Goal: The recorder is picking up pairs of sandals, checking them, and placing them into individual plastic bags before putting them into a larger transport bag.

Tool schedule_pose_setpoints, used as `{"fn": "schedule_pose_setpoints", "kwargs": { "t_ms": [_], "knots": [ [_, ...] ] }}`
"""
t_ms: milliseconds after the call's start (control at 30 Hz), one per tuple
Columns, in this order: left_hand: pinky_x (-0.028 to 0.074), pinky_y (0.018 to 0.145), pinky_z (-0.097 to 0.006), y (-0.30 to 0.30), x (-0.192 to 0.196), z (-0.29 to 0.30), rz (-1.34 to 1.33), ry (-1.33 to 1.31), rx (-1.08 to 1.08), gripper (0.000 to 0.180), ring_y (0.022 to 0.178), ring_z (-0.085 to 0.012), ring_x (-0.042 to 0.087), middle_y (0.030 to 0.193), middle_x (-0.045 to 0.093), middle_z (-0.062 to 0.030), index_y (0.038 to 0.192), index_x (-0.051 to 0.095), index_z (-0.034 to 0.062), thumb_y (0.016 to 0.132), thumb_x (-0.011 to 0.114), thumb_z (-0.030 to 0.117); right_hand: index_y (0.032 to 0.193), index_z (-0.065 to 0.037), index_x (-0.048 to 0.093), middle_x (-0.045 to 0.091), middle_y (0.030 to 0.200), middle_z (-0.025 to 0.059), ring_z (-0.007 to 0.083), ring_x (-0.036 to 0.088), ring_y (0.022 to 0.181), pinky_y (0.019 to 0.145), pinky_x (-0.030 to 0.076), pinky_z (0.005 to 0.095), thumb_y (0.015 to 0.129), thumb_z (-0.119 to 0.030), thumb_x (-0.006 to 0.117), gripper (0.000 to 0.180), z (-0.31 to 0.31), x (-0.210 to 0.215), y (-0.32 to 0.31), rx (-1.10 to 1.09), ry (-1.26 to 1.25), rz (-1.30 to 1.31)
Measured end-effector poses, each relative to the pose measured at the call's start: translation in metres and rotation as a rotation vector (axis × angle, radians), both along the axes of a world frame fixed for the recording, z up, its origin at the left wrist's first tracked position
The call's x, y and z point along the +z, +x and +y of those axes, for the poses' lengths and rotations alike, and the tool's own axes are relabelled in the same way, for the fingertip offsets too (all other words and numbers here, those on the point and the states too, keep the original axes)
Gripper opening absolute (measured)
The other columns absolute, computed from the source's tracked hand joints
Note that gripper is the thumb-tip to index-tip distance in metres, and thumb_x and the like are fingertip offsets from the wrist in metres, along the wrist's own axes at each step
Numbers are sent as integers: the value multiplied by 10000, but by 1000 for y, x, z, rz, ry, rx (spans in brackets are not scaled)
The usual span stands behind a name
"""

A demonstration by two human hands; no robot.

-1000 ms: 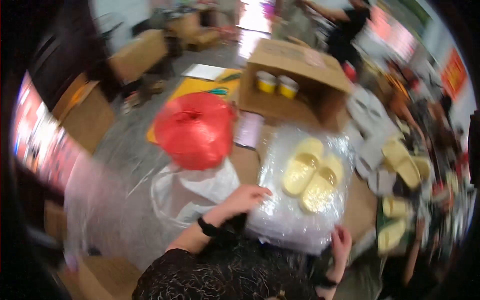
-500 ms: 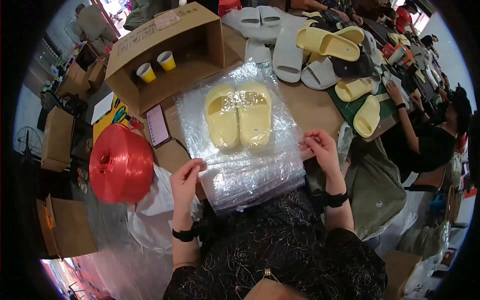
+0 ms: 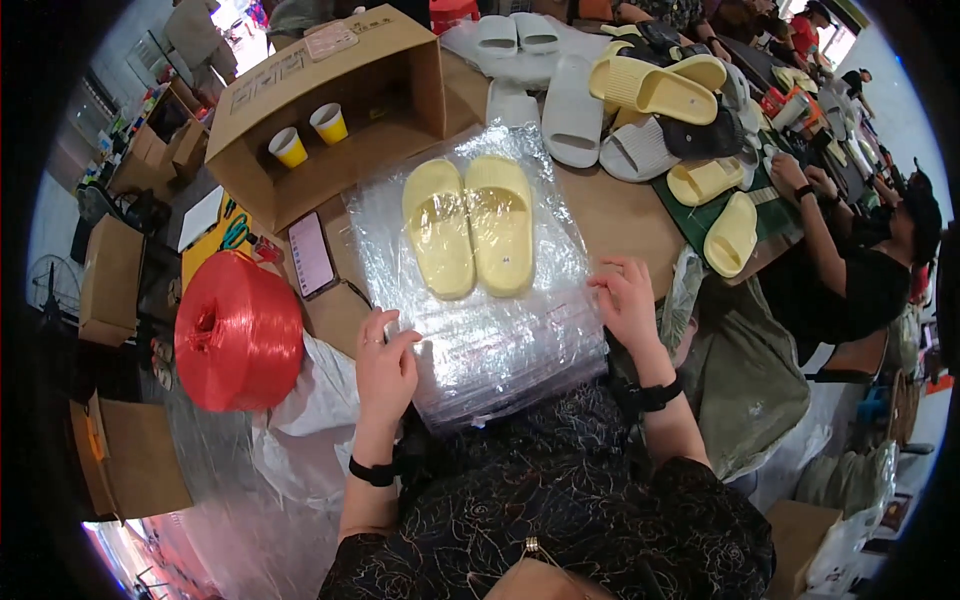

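Note:
A pair of pale yellow slippers [image 3: 502,235] lies side by side within a clear plastic bag [image 3: 505,345], on a stack of similar bags in front of me. Glints across the slippers show film over them, at least in part. By the bag's left edge, my left hand [image 3: 388,372] is raised with its fingers apart and bent, holding nothing. At the opposite edge, my right hand [image 3: 626,305] hovers or rests lightly, fingers loosely spread; whether its fingertips touch the film I cannot tell.
An open cardboard box [image 3: 330,100] on its side holds two yellow-and-white paper cups. Left are a phone [image 3: 312,255], scissors [image 3: 235,232] and a red twine roll [image 3: 238,330]. Grey, black and yellow slippers [image 3: 655,95] pile at back right. A co-worker [image 3: 850,250] sits right.
Both hands have let go of the bag's edges and loosened their fingers. My left hand has shifted slightly rightward. The slippers look flatter and more clearly visible through the film.

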State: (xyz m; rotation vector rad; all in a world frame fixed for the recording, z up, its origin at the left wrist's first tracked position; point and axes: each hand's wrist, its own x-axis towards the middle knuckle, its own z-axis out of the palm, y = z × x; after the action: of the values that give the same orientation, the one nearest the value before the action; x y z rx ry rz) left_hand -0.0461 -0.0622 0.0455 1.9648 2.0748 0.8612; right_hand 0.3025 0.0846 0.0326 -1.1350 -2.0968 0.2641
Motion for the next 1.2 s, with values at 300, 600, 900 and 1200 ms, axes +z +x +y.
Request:
{"fn": "schedule_pose_setpoints", "kwargs": {
  "t_ms": [300,600,900,1200],
  "knots": [
    [197,1182,-569,38,-24,44,227,46,-40,785,1487,-460,161,1616,172,-260,1529,300,19,898,662,315,1468,-94,415,346,1572,141,346,295,1464,1191,242,504,941,-410,610,645,-42,5,-91,287,-59,-260],
    [154,1194,-566,34,-48,40,213,-50,-13,856,1501,-431,144,1619,146,-274,1548,252,17,911,607,465,1507,-53,380,350,1581,121,338,293,1465,1203,203,517,947,-560,522,768,-35,-28,-31,2,-132,-437],
    [161,1194,-552,34,-41,38,194,-32,7,860,1501,-438,135,1620,127,-279,1547,266,39,893,632,461,989,-20,699,683,1013,187,363,656,978,856,515,454,948,-444,583,441,3,59,-110,-73,-227,40],
    [189,1201,-514,32,-41,35,170,-48,-6,908,1484,-495,119,1606,88,-326,1511,298,-21,832,735,395,926,-17,729,711,884,166,301,699,847,753,541,411,894,-546,610,544,79,-8,-215,-129,-141,-380]
  ]
}}
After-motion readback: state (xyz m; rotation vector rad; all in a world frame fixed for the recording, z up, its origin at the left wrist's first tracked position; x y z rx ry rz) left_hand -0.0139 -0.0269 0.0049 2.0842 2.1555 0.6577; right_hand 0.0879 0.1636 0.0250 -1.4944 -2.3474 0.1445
